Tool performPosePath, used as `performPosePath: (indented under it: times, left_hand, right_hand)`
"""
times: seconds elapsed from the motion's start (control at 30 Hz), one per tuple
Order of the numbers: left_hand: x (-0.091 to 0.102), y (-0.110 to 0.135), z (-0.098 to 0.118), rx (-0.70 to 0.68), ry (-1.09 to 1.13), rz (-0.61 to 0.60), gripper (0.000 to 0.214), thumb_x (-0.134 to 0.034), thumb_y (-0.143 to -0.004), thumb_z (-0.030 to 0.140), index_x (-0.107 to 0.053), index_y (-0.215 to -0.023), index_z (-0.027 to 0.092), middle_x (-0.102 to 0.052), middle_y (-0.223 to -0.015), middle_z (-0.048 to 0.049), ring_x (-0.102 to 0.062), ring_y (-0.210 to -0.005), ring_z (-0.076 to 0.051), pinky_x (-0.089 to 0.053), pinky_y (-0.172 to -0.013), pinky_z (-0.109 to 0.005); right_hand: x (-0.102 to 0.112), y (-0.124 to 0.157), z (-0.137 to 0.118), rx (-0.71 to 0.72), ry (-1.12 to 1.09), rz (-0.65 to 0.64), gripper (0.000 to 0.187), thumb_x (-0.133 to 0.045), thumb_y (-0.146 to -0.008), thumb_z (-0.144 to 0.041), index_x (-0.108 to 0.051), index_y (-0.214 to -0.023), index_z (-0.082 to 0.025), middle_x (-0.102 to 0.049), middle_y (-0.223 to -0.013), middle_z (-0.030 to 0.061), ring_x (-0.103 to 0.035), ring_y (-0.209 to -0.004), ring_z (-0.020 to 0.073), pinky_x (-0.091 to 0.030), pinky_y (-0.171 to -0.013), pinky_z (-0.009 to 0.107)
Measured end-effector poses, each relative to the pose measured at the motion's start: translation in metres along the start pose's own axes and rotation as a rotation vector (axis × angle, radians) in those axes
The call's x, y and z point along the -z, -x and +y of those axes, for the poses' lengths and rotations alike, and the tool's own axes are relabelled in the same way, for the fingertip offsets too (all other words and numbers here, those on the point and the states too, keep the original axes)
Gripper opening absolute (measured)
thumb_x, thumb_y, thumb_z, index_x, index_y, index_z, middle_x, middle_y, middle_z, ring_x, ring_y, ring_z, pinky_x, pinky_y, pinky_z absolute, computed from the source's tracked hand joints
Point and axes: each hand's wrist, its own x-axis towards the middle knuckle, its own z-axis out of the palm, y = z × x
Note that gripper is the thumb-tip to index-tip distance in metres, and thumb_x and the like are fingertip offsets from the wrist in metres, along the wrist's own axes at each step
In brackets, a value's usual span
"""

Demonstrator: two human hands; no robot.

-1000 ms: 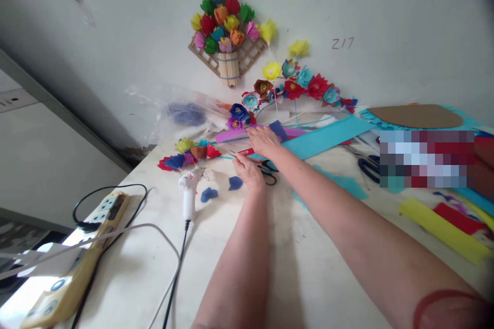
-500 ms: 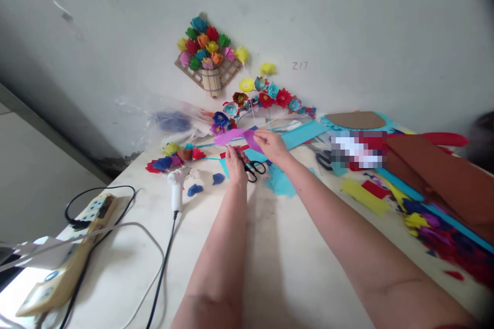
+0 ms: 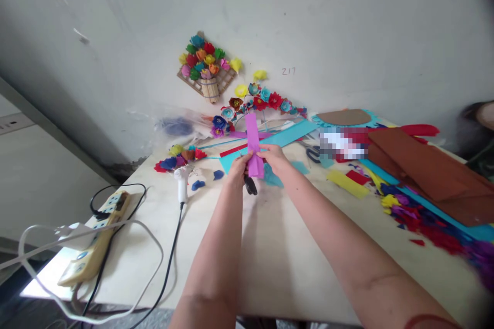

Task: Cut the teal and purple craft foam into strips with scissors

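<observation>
A purple crepe-paper strip (image 3: 253, 136) stands lengthwise between my hands, its lower end folded toward me. Fingers of my left hand (image 3: 238, 168) pinch its left edge. Black-handled scissors (image 3: 250, 185) hang from that same hand, handles downward, their blades mostly hidden. On the other side, my right hand (image 3: 275, 157) pinches the strip's right edge between thumb and fingers. Beneath the hands lie a long light-blue paper strip (image 3: 289, 134), a narrow red strip (image 3: 233, 150) and light-blue scraps (image 3: 273, 175). Another purple strip (image 3: 237, 134) lies behind.
To the left are a white glue gun (image 3: 182, 187) with its cord, blue petals (image 3: 198, 185) and a power strip (image 3: 102, 234) with looping cables. At right lie dark scissors (image 3: 313, 153), brown sheets (image 3: 428, 169) and colourful scraps (image 3: 428, 223). Paper flowers (image 3: 266, 98) stand along the wall.
The purple strip has turned from sideways to lengthwise, and my left hand now pinches it too. The scissors' handles have swung from pointing right to pointing down. The camera view has shifted slightly.
</observation>
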Motion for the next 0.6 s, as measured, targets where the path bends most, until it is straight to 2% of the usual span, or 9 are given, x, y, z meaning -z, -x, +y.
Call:
performPosePath:
  times: [0.07,0.17,0.3,0.43,0.53,0.6]
  left_hand:
    - [0.004,0.003,-0.006,0.046,-0.050,-0.037,0.028,-0.069,-0.067,0.023,-0.046,-0.055,0.014,-0.030,-0.036,0.0073,-0.023,-0.030,-0.002,-0.012,-0.032,-0.017]
    - [0.008,0.007,-0.011,0.100,-0.069,-0.042,0.024,-0.063,-0.070,0.018,-0.046,-0.055,0.014,-0.035,-0.037,0.0049,-0.026,-0.030,-0.003,-0.012,-0.031,-0.017]
    - [0.012,0.013,-0.014,0.078,-0.066,-0.032,0.027,-0.063,-0.067,0.014,-0.042,-0.051,0.015,-0.032,-0.036,0.0062,-0.024,-0.029,-0.002,-0.012,-0.030,-0.015]
    - [0.013,0.017,-0.015,0.031,-0.085,-0.054,0.024,-0.065,-0.068,0.015,-0.044,-0.054,0.015,-0.036,-0.036,0.0056,-0.026,-0.028,-0.002,-0.014,-0.030,-0.015]
    - [0.012,0.016,-0.016,0.037,-0.108,0.008,0.021,-0.063,-0.070,0.018,-0.045,-0.058,0.016,-0.037,-0.036,0.0055,-0.029,-0.027,-0.004,-0.016,-0.030,-0.015]
    - [0.012,0.015,-0.017,0.037,-0.117,0.061,0.021,-0.061,-0.072,0.018,-0.044,-0.059,0.016,-0.037,-0.036,0.0060,-0.029,-0.026,-0.004,-0.018,-0.029,-0.016]
  right_hand:
    - [-0.001,0.002,0.006,-0.001,0.066,0.018,0.049,-0.058,-0.067,-0.003,-0.061,-0.116,-0.007,-0.071,-0.074,0.0047,-0.064,-0.057,0.0135,-0.052,-0.056,0.023]
    - [0.000,0.002,0.015,0.033,0.218,0.039,0.049,-0.056,-0.066,-0.003,-0.063,-0.115,-0.010,-0.072,-0.082,0.0061,-0.064,-0.059,0.0132,-0.051,-0.056,0.023]
    - [0.001,-0.003,0.028,0.179,0.489,0.030,0.046,-0.057,-0.067,-0.007,-0.064,-0.112,-0.011,-0.071,-0.090,0.0074,-0.066,-0.067,0.0156,-0.052,-0.060,0.025]
    - [0.000,-0.006,0.036,0.272,0.636,0.066,0.038,-0.057,-0.067,-0.009,-0.068,-0.103,-0.017,-0.069,-0.102,0.0065,-0.065,-0.092,0.0195,-0.051,-0.078,0.030]
    - [0.000,-0.002,0.035,0.343,0.707,0.108,0.035,-0.057,-0.069,-0.010,-0.069,-0.101,-0.018,-0.063,-0.117,0.0101,-0.058,-0.109,0.0215,-0.045,-0.091,0.033]
    - [0.001,0.004,0.031,0.428,0.826,0.143,0.033,-0.056,-0.072,-0.014,-0.068,-0.103,-0.016,-0.058,-0.124,0.0124,-0.058,-0.109,0.0209,-0.044,-0.092,0.031]
